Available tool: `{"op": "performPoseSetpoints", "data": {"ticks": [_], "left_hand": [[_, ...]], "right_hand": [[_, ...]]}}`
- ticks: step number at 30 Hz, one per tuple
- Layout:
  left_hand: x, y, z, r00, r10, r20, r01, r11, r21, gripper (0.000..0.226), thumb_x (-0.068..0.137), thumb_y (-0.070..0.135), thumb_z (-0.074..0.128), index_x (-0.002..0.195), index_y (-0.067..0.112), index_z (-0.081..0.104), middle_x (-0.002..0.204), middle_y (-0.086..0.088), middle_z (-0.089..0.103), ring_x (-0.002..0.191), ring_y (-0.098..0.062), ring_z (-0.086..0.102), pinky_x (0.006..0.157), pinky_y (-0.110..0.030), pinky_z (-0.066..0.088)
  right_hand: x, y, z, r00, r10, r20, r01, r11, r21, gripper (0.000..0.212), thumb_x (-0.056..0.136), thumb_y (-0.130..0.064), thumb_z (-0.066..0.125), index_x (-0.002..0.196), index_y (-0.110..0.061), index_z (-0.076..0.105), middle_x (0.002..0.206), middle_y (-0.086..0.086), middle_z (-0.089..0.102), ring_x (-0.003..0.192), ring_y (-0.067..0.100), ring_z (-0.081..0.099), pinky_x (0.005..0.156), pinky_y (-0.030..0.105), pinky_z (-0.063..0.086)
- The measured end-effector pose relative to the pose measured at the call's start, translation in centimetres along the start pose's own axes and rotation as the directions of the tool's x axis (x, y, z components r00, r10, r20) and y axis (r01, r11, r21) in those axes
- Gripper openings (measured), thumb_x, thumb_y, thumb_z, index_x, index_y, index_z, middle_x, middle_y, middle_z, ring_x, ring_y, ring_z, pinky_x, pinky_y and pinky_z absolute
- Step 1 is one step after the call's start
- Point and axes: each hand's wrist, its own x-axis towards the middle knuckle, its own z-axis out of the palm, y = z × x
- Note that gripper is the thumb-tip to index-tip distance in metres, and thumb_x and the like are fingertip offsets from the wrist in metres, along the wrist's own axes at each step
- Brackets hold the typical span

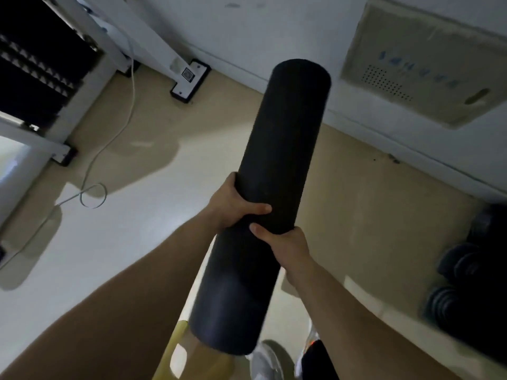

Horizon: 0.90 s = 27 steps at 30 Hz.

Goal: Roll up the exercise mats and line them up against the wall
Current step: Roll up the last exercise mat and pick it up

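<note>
Both hands grip the rolled black mat (277, 193) mid-length: left hand (233, 204) fingers wrapped round it, right hand (288, 242) clamped just below.

Both hands grip a rolled black mat (277, 193) off the floor: left hand (233, 204) above, right hand (285, 248) just below. A white cable (120, 127) trails across the floor (123, 242) near the wall (274, 31).

One head-worn wide-angle view, looking forward and down, tilted sideways, floor (123, 242) close below, wall (274, 28) ahead
</note>
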Motion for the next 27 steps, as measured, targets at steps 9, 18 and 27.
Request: {"op": "performPoseSetpoints", "data": {"ticks": [9, 18, 27], "left_hand": [[13.7, 1.0, -6.0, 0.975, 0.074, 0.209, -0.160, 0.889, 0.430, 0.109, 0.058, 0.042, 0.094, 0.149, 0.029, 0.035, 0.135, -0.001, 0.058, 0.122, -0.024, 0.055, 0.106, -0.041, 0.043], [29.1, -5.0, -9.9, 0.914, 0.160, 0.373, -0.340, 0.802, 0.490, 0.105, 0.062, 0.040, 0.092, 0.149, 0.033, 0.035, 0.136, 0.001, 0.056, 0.122, -0.023, 0.053, 0.105, -0.037, 0.044], [39.4, -6.2, -11.2, 0.841, 0.347, 0.416, -0.525, 0.707, 0.474, 0.088, 0.069, 0.041, 0.088, 0.146, 0.032, 0.046, 0.138, 0.005, 0.059, 0.125, -0.017, 0.054, 0.105, -0.031, 0.042]], "right_hand": [[7.8, -2.7, 11.7, 0.972, 0.182, 0.146, -0.232, 0.827, 0.511, 0.063, 0.076, -0.044, 0.085, 0.126, -0.018, 0.058, 0.118, 0.003, 0.071, 0.107, 0.024, 0.066, 0.092, 0.040, 0.057], [21.8, -1.9, 22.4, 0.985, 0.162, 0.054, -0.148, 0.656, 0.740, 0.084, 0.076, -0.044, 0.086, 0.146, -0.029, 0.040, 0.131, 0.005, 0.064, 0.117, 0.033, 0.061, 0.102, 0.059, 0.049], [33.3, -4.1, 22.8, 0.988, 0.114, 0.104, -0.153, 0.657, 0.738, 0.116, 0.041, -0.096, 0.069, 0.133, -0.026, 0.061, 0.127, 0.012, 0.068, 0.115, 0.034, 0.066, 0.099, 0.051, 0.054]]}}
